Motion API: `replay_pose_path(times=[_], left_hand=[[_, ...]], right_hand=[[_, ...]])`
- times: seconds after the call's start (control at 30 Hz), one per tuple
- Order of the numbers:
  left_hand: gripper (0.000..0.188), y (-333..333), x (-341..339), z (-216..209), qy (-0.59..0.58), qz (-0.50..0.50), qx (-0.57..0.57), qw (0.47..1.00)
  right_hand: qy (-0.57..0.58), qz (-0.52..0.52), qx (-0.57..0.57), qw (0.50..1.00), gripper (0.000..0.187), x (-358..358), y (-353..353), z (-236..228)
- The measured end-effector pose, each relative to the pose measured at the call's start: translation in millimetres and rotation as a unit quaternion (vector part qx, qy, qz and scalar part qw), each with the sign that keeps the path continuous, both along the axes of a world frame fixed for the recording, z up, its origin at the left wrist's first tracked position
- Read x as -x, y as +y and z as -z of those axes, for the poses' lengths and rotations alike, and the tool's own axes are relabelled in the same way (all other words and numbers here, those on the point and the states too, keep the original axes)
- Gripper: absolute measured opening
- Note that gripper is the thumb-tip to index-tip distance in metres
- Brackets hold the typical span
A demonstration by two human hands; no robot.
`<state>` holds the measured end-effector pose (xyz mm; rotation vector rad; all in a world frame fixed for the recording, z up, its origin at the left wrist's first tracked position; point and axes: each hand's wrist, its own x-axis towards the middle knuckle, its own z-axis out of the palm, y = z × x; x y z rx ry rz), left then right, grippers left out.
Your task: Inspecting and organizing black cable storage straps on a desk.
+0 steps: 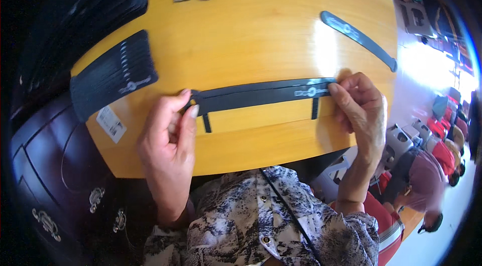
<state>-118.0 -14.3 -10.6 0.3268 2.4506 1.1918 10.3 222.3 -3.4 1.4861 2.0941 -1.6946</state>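
Head view: black strips (251, 98), white print (312, 91)

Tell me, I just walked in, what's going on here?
A person's left hand and right hand pinch the two ends of a black strip, maybe two overlapping, at a yellow table. One loose strip lies farther off, right; a black bundle lies left, near a white tag.
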Motion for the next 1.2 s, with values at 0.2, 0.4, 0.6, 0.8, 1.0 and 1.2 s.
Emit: replay_pose_path(times=[0.2,0.4,0.6,0.8,1.0,1.2], left_hand=[[0.014,-9,0,8,-0.011,-0.007,-0.026,1.000],[0.017,-12,0,11,-0.028,-0.024,-0.039,0.999],[0.022,-17,-6,17,0.048,-0.011,-0.047,0.998],[0.029,-21,-8,16,0.007,-0.033,-0.104,0.994],[0.049,-16,-22,3,0.272,0.172,0.029,0.947],[0.063,-2,-26,15,0.257,0.338,0.126,0.896]], right_hand=[[0.021,-0.023,-0.069,0.997,0.023,-1,5,2],[0.048,-0.038,-0.076,0.995,0.022,-5,4,8],[0.059,-0.035,-0.098,0.993,0.020,-5,-5,4],[0.067,-0.017,-0.146,0.987,0.020,-14,-11,3],[0.150,-0.287,-0.420,0.848,0.033,-11,-51,-5],[0.106,-0.463,-0.400,0.784,0.075,1,-68,20]])
